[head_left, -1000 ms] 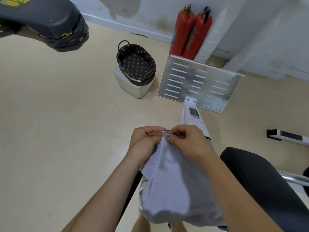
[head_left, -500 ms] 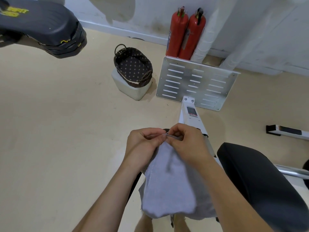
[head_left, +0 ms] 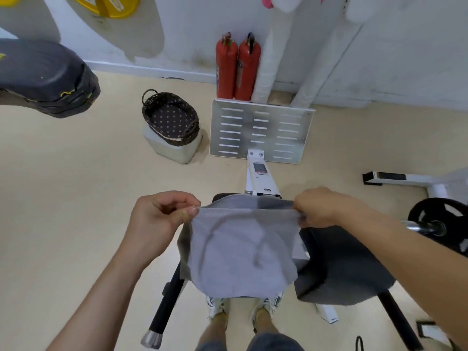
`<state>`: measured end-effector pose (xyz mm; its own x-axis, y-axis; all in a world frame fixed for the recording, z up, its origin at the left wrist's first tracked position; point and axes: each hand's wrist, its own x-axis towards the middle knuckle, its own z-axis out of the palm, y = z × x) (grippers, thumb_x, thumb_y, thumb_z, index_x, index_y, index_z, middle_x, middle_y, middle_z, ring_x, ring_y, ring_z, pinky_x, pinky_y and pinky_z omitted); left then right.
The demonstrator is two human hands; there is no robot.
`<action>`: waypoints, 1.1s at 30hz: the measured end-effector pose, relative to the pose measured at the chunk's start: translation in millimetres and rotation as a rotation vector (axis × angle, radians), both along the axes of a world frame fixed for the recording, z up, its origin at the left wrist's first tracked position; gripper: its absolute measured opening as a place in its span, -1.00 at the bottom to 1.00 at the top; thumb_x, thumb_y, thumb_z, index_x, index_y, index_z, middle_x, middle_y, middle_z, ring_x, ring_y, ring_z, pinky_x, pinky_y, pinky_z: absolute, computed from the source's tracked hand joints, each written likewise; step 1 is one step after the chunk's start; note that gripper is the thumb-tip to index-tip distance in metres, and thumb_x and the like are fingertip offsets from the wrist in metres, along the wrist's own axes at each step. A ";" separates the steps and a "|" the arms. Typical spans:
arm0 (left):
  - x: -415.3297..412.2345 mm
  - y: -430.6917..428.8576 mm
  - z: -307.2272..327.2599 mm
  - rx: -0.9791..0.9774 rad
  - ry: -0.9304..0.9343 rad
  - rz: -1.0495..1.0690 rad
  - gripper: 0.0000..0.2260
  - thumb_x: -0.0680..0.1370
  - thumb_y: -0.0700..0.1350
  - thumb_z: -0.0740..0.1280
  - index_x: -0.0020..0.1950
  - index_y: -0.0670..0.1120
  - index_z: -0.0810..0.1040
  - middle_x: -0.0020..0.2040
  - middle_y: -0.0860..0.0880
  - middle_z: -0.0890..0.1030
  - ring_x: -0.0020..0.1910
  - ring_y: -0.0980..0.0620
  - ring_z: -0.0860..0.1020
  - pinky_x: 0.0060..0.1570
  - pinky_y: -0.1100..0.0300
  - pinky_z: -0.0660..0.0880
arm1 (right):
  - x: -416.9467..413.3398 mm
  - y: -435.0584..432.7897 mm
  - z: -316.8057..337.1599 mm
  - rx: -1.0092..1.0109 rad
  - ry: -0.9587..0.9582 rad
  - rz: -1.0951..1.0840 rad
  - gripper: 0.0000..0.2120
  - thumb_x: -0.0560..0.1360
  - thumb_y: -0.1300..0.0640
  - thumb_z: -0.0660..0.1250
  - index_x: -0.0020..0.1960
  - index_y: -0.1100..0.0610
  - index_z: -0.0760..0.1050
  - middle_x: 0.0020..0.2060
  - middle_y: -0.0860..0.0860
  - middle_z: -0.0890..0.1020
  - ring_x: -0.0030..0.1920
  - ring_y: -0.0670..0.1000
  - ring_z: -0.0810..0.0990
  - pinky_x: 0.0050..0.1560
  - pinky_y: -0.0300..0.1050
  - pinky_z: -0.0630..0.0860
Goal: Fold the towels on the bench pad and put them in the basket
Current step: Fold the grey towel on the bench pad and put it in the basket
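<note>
One towel [head_left: 241,249] hangs, top edge stretched crosswise.

1. I am looking at a sticker [head_left: 259,170] on the white beam [head_left: 261,185]; its print is too small to read.
2. I am making out no words on the yellow sign [head_left: 111,6] either.
</note>
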<state>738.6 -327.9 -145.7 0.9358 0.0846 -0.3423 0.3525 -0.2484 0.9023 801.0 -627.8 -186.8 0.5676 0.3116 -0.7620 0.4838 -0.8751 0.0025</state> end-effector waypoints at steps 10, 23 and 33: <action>-25.3 6.4 37.8 0.047 -0.135 0.028 -0.65 0.41 -0.40 0.42 -0.31 0.07 0.67 -0.34 0.10 0.67 -0.32 0.22 0.58 -0.22 0.45 0.48 | -29.5 -43.4 37.2 0.054 -0.404 0.010 -0.81 0.59 0.10 0.15 0.07 0.06 0.53 -0.10 0.03 0.38 -0.11 0.10 0.49 -0.20 -0.04 0.41; 21.6 -23.6 117.8 0.068 -0.455 -0.008 -0.71 0.45 -0.34 0.41 -0.17 0.08 0.65 -0.31 0.29 0.65 -0.29 0.34 0.59 -0.26 0.54 0.44 | -54.9 -106.4 191.2 0.436 -0.667 -0.286 -0.84 0.54 0.08 0.32 -0.02 0.09 0.66 -0.04 -0.08 0.65 -0.06 0.02 0.58 -0.03 -0.05 0.47; 86.3 -61.5 111.7 0.291 -0.455 -0.228 -0.70 0.46 -0.31 0.40 -0.31 0.09 0.62 -0.30 0.31 0.63 -0.22 0.17 0.58 -0.02 0.20 0.47 | -64.9 -133.8 199.2 0.873 -0.748 -0.829 -0.92 0.39 0.12 0.50 -0.23 -0.03 0.64 -0.26 -0.10 0.66 -0.20 -0.15 0.60 -0.16 -0.33 0.49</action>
<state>825.0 -389.4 -33.9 0.9887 -0.1061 0.1055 -0.1461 -0.5329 0.8335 736.1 -761.6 12.4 0.9935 -0.0986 0.0567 -0.0374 -0.7538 -0.6561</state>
